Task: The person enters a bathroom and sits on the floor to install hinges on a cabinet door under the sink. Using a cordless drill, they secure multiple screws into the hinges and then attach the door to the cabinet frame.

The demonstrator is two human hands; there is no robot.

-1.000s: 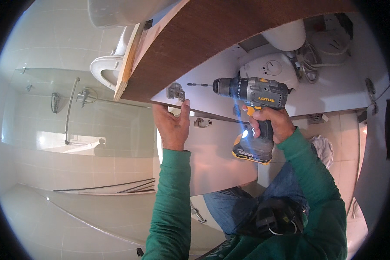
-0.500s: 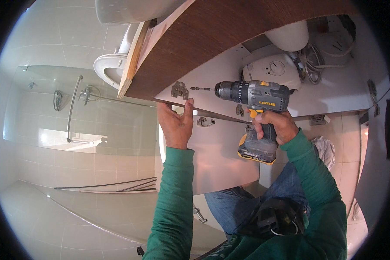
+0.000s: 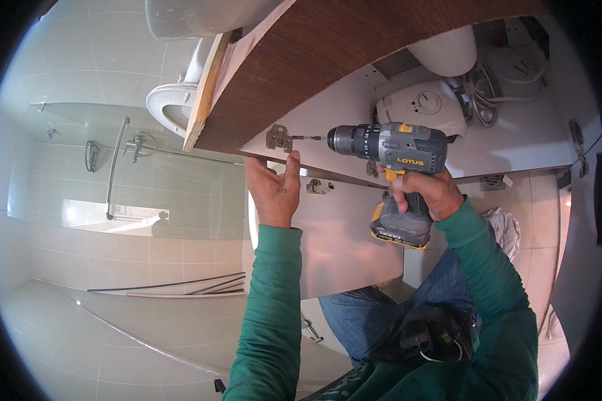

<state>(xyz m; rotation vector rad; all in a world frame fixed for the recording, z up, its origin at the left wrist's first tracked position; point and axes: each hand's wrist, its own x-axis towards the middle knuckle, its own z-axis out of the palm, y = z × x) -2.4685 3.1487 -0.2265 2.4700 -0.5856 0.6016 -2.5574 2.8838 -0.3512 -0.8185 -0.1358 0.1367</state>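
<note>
Tiled bathroom wall point(image 3: 114, 40) beyond open cabinet point(image 3: 495, 150). Our right hand point(image 3: 436, 192) holds drill point(image 3: 411, 146), fingers curled round its handle point(image 3: 415, 203) — bit point(image 3: 308, 138) aimed at metal hinge plate point(image 3: 277, 138) inside cabinet, contact unclear. Our left hand point(image 3: 277, 194) just below plate, thumb spread from fingers.

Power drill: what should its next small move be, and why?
Probably a gentle nudge toward the metal hinge plate to check the bit's seating: the right hand holds the drill with its bit pointed at the plate, contact is unclear, and the left hand's thumb is close by.
</note>
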